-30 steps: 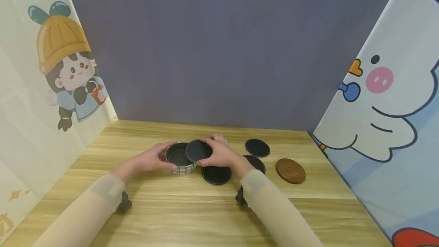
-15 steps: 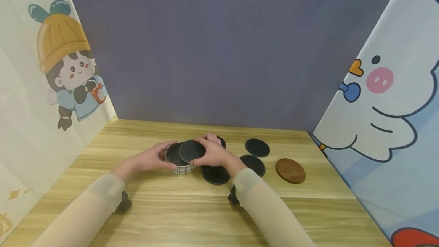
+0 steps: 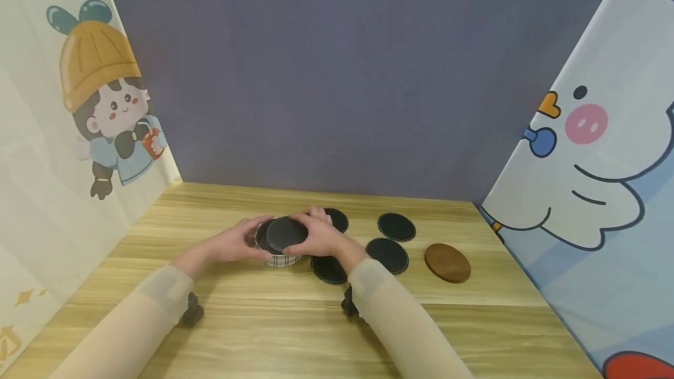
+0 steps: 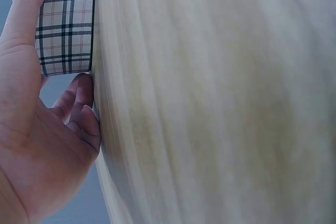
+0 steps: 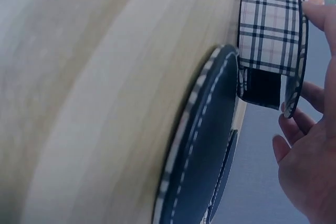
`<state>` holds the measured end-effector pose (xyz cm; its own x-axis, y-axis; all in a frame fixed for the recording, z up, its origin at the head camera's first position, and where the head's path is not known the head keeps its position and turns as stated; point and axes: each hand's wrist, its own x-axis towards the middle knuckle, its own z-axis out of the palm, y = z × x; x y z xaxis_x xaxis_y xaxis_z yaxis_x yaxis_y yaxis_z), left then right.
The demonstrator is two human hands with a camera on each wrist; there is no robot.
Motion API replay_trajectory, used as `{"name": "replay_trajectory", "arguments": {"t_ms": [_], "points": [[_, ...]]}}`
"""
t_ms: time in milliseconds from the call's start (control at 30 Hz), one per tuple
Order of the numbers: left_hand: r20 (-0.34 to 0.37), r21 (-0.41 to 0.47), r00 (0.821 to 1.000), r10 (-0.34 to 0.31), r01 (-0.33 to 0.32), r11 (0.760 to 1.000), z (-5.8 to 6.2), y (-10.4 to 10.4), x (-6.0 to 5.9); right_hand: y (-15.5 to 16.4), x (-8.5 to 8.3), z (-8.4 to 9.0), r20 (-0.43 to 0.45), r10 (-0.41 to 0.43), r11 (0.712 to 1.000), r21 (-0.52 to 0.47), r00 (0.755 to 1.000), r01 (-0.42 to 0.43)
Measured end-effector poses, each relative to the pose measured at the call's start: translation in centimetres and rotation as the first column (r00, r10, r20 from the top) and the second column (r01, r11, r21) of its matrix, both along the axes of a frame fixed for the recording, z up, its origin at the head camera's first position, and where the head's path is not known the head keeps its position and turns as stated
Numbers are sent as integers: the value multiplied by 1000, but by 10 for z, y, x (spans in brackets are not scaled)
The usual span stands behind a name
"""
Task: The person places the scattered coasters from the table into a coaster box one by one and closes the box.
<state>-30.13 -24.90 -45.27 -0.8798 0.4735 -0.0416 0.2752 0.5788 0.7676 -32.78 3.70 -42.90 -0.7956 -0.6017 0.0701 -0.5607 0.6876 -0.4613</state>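
A round coaster holder point(image 3: 281, 261) with black-and-white plaid sides and a dark inside stands upright on the table. My left hand point(image 3: 234, 241) grips it from the left, thumb in front and fingers behind; the left wrist view shows the thumb along the plaid wall point(image 4: 67, 24). My right hand point(image 3: 321, 235) pinches a round black coaster point(image 3: 286, 234) by its edge, over the holder's opening. Seen from the right wrist, this coaster point(image 5: 302, 59) lies right along the rim, and a notch opens in the holder's wall point(image 5: 270, 24) below it. The coaster covers much of the holder's inside.
Several black stitched coasters lie flat to the right: one at the front point(image 3: 329, 271), partly under the right wrist, one behind the right hand point(image 3: 337, 220), others further right point(image 3: 387, 255). A brown round disc point(image 3: 447, 262) lies beyond them. A grey panel point(image 3: 326, 75) closes the back.
My right hand has carried the coaster leftward, from the holder's right edge to over its opening. The coaster behind that hand has come into view. My left hand stays on the holder.
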Motion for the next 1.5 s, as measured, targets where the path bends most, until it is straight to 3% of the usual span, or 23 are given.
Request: {"name": "replay_trajectory", "arguments": {"t_ms": [600, 1500], "points": [[2, 0, 1000, -7, 7, 1000, 1, 0, 1, -15, 2, -3, -28, 30, 999, 16, 999, -29], [13, -18, 1000, 5, -5, 1000, 3, 0, 3, -11, 2, -3, 34, 31, 999, 24, 999, -31]]}}
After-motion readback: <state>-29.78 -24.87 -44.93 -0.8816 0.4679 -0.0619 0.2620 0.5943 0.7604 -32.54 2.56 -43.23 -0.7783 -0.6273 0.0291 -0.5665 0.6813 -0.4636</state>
